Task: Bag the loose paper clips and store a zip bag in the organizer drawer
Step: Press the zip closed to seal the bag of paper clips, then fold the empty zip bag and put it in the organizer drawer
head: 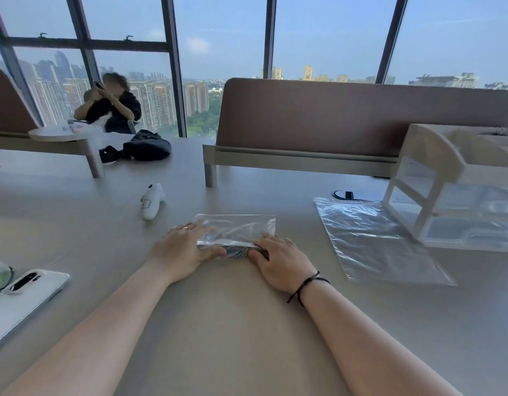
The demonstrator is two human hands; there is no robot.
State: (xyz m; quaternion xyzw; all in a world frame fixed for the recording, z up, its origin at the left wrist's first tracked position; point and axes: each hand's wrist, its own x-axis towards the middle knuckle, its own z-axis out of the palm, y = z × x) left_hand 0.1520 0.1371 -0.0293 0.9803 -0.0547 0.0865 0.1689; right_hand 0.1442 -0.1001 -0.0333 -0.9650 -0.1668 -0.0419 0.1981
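Note:
A small clear zip bag (238,227) lies on the table in front of me, its near edge rolled over a dark bunch of paper clips (238,250) inside it. My left hand (184,248) presses the bag's left end and my right hand (278,260) presses its right end, fingers curled on the roll. A larger clear zip bag (373,238) lies flat to the right. The pale organizer with clear drawers (458,192) stands at the far right, touching that bag's corner.
A white handheld device (152,200) lies beyond my left hand. A phone (25,281) rests on a laptop (32,298) at the left edge. A brown desk divider (318,121) runs behind. A person sits far left by a dark bag (147,145).

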